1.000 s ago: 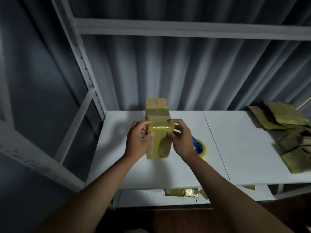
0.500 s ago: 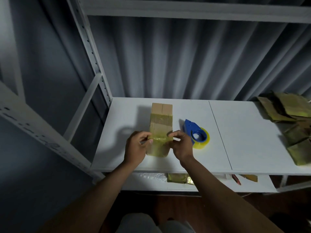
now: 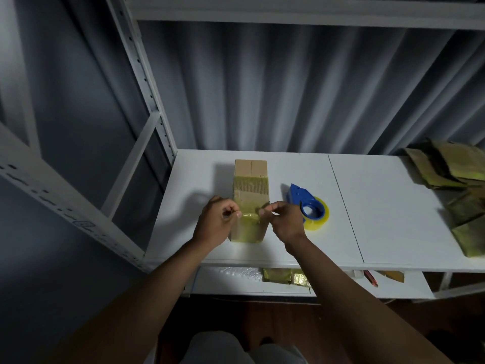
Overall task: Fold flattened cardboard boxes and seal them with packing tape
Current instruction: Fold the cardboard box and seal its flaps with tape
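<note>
Head view: sole camera, looking down over both forearms onto a white bench (image 3: 393,206).
Item: folded cardboard box (image 3: 250,179), lying lengthwise on the bench, near end toward the person, yellowish tape already across its upper face.
Tape strip: short yellow piece (image 3: 249,216) stretched across the near part of the box, between the two hands.
Left hand (image 3: 217,223): fingers curled, thumb and forefinger pinching the left end of the strip, at the box's left edge.
Right hand (image 3: 284,219): fingers curled, pinching the right end of the strip, at the box's right edge.
Tape dispenser (image 3: 308,206): blue body, yellow roll, resting on the bench just right of the box, beside the right hand, unheld.
Flattened stock: pile of cardboard boxes (image 3: 451,169) at the bench's far right, well apart.
Step in hand: judged as sealing, laying the strip over the near end.
Next move calls for: lowering the strip taut and square, then pressing it flat down both sides.
Risk: strip folding onto itself.
</note>
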